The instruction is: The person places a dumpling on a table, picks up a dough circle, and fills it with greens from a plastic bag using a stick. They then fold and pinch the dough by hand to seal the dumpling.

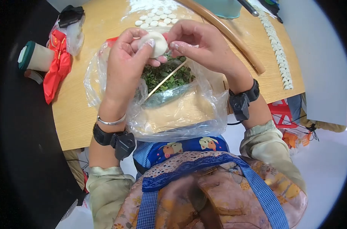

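My left hand holds a round white dumpling wrapper, thumb across its front and fingers behind. Close against the wrapper's right edge is my right hand, its fingers curled in and the thumb near them. Whether these fingertips pinch the dough itself I cannot make out. Below both hands sits a bowl of chopped green filling, partly covered by my left hand. A thin wooden stick lies slanted across the greens. Clear plastic bag film surrounds the bowl.
Several small dough discs lie on floured wood at the back. A long rolling pin slants at right, beyond it a row of folded dumplings. On the left are a lidded cup and a red bag.
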Motion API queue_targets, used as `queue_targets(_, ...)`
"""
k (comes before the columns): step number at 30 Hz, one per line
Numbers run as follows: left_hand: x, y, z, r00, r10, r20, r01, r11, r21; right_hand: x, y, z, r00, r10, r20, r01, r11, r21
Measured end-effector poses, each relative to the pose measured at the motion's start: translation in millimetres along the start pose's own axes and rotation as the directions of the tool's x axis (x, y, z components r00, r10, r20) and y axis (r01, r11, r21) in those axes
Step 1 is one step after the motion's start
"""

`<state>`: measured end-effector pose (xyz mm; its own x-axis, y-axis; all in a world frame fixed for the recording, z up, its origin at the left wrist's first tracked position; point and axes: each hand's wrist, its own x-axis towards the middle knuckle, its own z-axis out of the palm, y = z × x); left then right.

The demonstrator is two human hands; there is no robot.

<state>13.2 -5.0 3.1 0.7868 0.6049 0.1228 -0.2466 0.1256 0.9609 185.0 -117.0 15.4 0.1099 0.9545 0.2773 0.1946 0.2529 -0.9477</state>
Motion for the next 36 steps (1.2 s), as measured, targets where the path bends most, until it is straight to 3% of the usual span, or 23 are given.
queue_targets(3,3,0,-6,0.999,-0.012,-0.038,0.013,1.000,0.015,-2,-3,-6,0.988,-0.048,0.146,0.119,0.841,-0.528)
queue_targets(4,4,0,-7,0.999,-0.016,-0.052,0.015,1.000,-0.013,-3,0,-6,0.988,-0.047,0.147,0.118,0.842,-0.527)
queue_targets(6,6,-1,-9,0.998,-0.020,-0.054,0.019,1.000,-0.022,-4,6,-5,0.970,-0.058,0.238,0.218,0.649,-0.729)
queue_targets(9,6,-1,-10,0.999,-0.029,-0.045,0.027,0.999,-0.034,-6,6,-2,0.972,0.062,0.225,0.149,0.578,-0.802)
queue_targets(19,5,-2,-12,0.998,-0.001,-0.057,-0.001,0.999,-0.041,-4,15,18,0.990,0.019,0.139,0.106,0.544,-0.832)
queue_targets(21,5,-1,-11,0.999,-0.006,-0.053,0.004,0.999,-0.045,-3,20,16,0.983,-0.093,0.160,0.183,0.598,-0.780)
queue_targets(25,4,0,-12,0.999,-0.016,-0.043,0.014,0.998,-0.054,-1,21,13,0.984,-0.080,0.162,0.175,0.649,-0.741)
queue_targets(28,5,-1,-13,0.999,-0.009,-0.035,0.007,0.999,-0.054,-2,10,16,0.991,-0.011,0.137,0.104,0.707,-0.700)
queue_targets(30,5,0,-12,0.999,-0.013,-0.035,0.011,0.998,-0.054,-2,0,20,0.974,0.187,0.130,-0.025,0.656,-0.754)
queue_targets(31,5,1,-12,0.999,-0.017,-0.028,0.015,0.998,-0.053,-2,3,22,0.973,0.188,0.132,-0.025,0.656,-0.754)
queue_targets(33,5,0,-13,1.000,-0.008,-0.030,0.006,0.998,-0.063,-2,11,26,0.993,-0.022,0.119,0.106,0.635,-0.765)
queue_targets(36,5,-1,-12,1.000,0.003,-0.031,-0.005,0.997,-0.079,-3,14,26,0.991,0.007,0.137,0.103,0.618,-0.779)
